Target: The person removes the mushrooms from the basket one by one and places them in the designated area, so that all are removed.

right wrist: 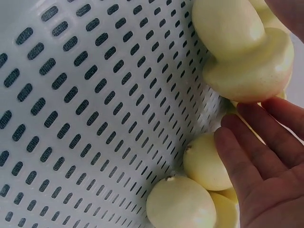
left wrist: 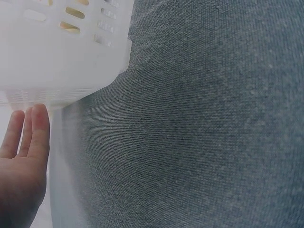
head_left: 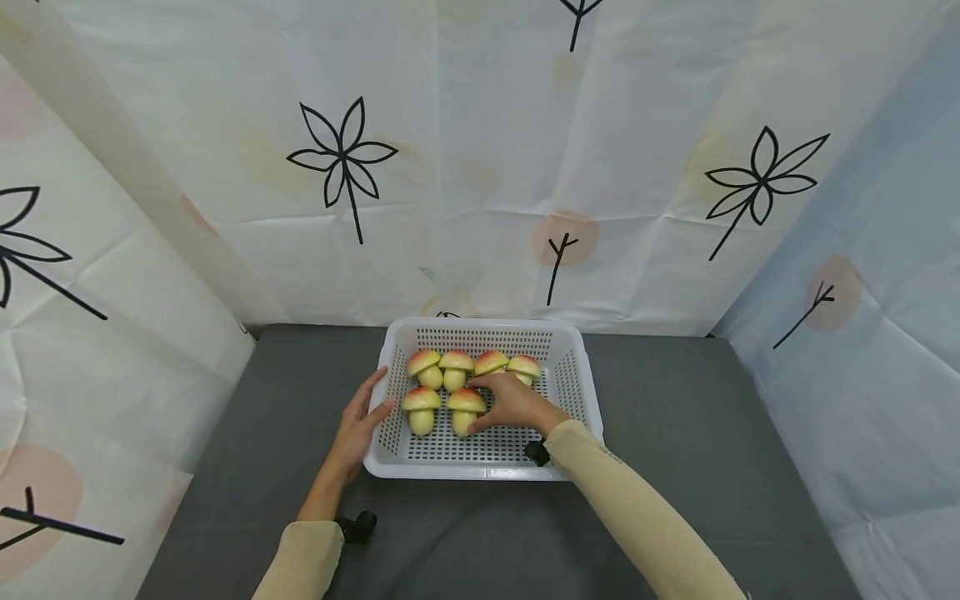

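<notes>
A white plastic basket [head_left: 577,400] with slotted walls holds several toy mushrooms with yellow stems and red-tinged caps. Four stand in a back row, among them one mushroom [head_left: 425,367] at the left end. In front are a left mushroom [head_left: 421,410] and a right mushroom [head_left: 466,402]. My right hand [head_left: 517,402] holds that front right mushroom; in the right wrist view its fingertips touch the cap [right wrist: 256,71], with the thumb across from them. My left hand [head_left: 356,425] holds the basket's left side, thumb over the rim; in the left wrist view the fingers [left wrist: 39,128] lie nearly straight against it.
The basket stands on a grey cloth-covered table [head_left: 660,500], close to the back edge. A printed white curtain [head_left: 465,167] rises behind the table, and more curtain hangs along both sides. A dark wrist device [head_left: 358,527] is worn on the left arm.
</notes>
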`<state>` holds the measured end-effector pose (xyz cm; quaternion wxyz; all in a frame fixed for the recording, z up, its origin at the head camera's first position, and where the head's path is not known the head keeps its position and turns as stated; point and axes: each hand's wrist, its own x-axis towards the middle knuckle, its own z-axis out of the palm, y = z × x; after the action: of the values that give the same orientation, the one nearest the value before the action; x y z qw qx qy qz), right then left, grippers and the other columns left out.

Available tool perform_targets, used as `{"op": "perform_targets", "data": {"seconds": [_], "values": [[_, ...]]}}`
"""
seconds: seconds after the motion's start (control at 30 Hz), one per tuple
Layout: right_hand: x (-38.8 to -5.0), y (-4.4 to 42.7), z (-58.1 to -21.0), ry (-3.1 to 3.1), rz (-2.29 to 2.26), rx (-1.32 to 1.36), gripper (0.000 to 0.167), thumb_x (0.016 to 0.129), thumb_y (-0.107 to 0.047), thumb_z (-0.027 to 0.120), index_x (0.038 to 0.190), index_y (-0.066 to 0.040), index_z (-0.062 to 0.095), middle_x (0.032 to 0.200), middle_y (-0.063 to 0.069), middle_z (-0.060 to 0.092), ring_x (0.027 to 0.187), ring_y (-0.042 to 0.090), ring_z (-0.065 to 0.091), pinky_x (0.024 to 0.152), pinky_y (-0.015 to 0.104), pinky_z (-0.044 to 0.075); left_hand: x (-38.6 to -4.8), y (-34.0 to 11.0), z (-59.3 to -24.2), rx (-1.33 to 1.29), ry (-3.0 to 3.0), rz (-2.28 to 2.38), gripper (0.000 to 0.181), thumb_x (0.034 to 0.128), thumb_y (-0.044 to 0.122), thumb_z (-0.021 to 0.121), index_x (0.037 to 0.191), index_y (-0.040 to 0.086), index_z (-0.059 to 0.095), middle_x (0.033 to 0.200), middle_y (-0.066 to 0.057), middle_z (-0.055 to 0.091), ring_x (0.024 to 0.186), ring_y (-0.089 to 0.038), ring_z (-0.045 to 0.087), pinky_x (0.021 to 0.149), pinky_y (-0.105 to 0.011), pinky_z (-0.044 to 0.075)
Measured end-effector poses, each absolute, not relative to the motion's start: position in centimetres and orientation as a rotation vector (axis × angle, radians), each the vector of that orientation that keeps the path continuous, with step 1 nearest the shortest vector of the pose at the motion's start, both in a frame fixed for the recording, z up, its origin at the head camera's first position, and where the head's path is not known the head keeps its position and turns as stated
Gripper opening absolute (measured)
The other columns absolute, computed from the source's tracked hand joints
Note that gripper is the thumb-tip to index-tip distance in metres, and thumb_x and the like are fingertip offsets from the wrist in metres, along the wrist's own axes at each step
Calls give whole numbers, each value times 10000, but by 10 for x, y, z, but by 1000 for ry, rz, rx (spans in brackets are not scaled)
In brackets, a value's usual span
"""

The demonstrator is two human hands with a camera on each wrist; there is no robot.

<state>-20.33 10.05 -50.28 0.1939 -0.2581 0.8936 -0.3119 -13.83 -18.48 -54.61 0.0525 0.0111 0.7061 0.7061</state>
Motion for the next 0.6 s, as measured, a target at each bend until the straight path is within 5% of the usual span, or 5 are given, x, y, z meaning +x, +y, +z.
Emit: {"op": "perform_targets", "data": {"seconds": [0.6], "values": [[-204, 86, -506, 2521, -724, -846, 821, 724, -330, 944, 1401, -30, 588, 1341, 73, 640, 1234, 246, 587, 1040, 389, 449, -139, -183, -545, 12, 2144, 2148, 623, 1060, 184, 566, 1616, 228, 288, 1641, -107, 287, 1369, -373, 439, 956, -565, 480]]}}
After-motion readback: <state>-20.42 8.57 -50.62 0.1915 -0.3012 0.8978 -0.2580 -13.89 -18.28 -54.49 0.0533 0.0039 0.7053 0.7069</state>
